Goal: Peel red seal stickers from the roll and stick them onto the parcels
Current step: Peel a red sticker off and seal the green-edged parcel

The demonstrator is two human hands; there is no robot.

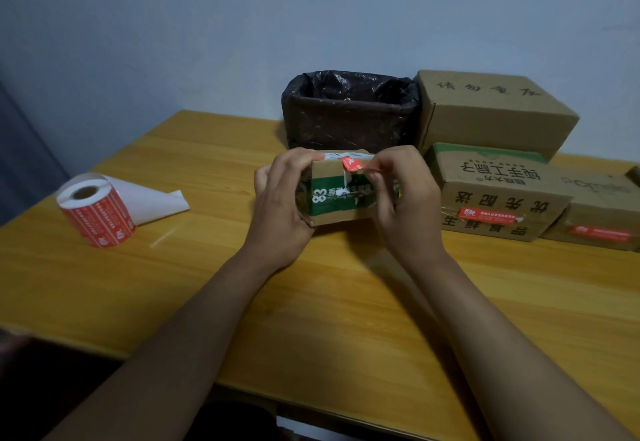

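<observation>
A small cardboard parcel [332, 206] with a green printed band stands at the middle of the wooden table [346, 302]. My left hand [280, 205] grips its left end. My right hand [403, 198] is at its right end and pinches a red seal sticker [352, 163] that lies partly over the parcel's top front edge. The roll of red seal stickers [97, 212] stands on the table at the left, with a strip of bare white backing paper [152, 199] trailing behind it.
A box lined with a black plastic bag [349, 111] stands behind the parcel. To the right are three cardboard parcels: a plain one [491, 111] at the back and two in front [491, 194] [595, 212] with red stickers on their near sides.
</observation>
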